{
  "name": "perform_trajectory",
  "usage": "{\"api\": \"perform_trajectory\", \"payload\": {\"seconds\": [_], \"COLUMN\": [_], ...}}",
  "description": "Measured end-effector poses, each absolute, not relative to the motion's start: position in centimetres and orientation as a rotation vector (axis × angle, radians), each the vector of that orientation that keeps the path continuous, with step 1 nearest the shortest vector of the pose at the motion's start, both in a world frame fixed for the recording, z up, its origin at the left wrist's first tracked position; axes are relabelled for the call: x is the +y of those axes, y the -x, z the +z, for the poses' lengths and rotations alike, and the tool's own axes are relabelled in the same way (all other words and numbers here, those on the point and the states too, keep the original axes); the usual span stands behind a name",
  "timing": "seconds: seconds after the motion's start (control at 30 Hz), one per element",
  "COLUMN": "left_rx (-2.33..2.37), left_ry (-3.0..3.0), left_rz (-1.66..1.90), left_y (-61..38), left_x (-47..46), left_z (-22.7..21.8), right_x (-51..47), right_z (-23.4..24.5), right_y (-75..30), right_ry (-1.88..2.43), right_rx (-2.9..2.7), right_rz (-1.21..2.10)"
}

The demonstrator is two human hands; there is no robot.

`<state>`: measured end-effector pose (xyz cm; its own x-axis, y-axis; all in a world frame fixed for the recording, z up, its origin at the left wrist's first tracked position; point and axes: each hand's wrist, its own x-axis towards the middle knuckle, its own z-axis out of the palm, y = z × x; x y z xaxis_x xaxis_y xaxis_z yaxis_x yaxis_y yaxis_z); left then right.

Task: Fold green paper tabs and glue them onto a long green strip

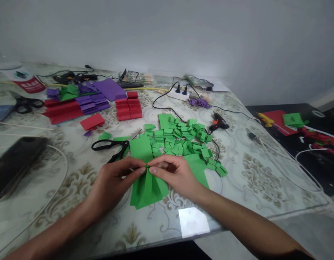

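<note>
A sheet of green paper with fanned folds hangs below my fingertips, pinched at its top edge. My left hand grips it between thumb and forefinger. Right beside it, my right hand pinches the same edge, the two thumbs nearly touching. Under and beyond the hands lie a flat green strip and another green sheet. Many small folded green pieces are heaped just past them. Black-handled scissors lie left of the heap with their blades partly open.
Red folded paper and purple paper lie at the back left, near a second pair of scissors. A phone is at far left. A glue gun and a power strip with trailing cords are behind the heap.
</note>
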<state>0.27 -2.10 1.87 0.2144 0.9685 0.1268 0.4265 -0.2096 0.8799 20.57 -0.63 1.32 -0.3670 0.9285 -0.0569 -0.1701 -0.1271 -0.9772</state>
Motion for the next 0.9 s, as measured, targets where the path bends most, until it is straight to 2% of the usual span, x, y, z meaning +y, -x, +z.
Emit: {"api": "perform_trajectory", "payload": {"seconds": [0.23,0.5,0.67,0.9], "left_rx": [1.257,1.159,1.115,1.016], "left_ry": [-1.76,-1.642,-1.649,-1.898], "left_rz": [0.884,0.806,0.768,0.858], "left_y": [-0.3,0.0,0.0,1.6], "left_x": [-2.2,-1.5,-1.6,-2.3], "left_z": [2.4,2.3,2.4,3.6], "right_x": [-0.9,-0.7,-0.4,-0.4], "right_z": [1.2,2.4,1.9,1.8], "right_y": [-20.8,-22.1,-22.1,-22.3], "right_ry": [0.963,0.762,0.784,0.915], "right_rx": [-1.363,-1.964,-2.002,-1.775], "right_rz": [1.519,1.15,1.176,1.416]}}
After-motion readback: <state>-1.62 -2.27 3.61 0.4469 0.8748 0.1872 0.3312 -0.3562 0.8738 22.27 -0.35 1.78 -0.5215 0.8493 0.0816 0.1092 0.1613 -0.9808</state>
